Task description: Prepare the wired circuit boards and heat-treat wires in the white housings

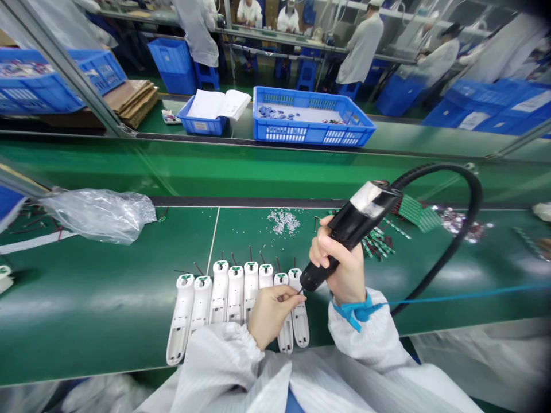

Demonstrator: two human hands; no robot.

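Observation:
My right hand (338, 258) is wrapped around a black electric screwdriver (350, 229), its body tilted so the bit end points down and left. At that tip, my left hand (275, 312) has thumb and fingertips pinched together; whatever sits between them is too small to make out. Below the hands, several white plastic housings (181, 318) lie side by side in a row, green circuit boards and thin dark red wires at their far ends. My left hand covers part of the row. Behind it, small silver screws (284, 221) are scattered on the green table.
Strip-like green circuit boards (379, 244) and a green board panel (417, 215) lie at right. A thick black cable (477, 201) loops behind my right wrist. A clear plastic bag (103, 215) rests at left. Blue crates (314, 135) stand on the shelf ahead; people work beyond.

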